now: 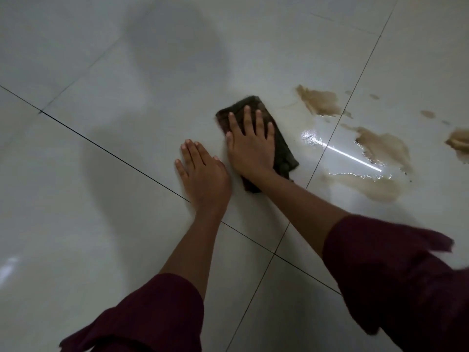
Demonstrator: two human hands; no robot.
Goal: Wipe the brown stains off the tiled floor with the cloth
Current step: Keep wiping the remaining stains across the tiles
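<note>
Cloth (280, 146), dark and folded, lies under the flat right hand (250, 146), grip wide

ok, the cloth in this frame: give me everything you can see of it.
The cloth is dark brown-green, soft woven fabric by its look, folded or bunched into a rough oblong with frayed, uneven edges. It lies flat on the pale glossy tiled floor, slanting from upper left to lower right. The right hand presses on it with straight, spread fingers, covering much of its middle. It sits left of the brown stains and does not overlap the clearly visible patches. The left hand rests on the tile beside it, apart from it.
</note>
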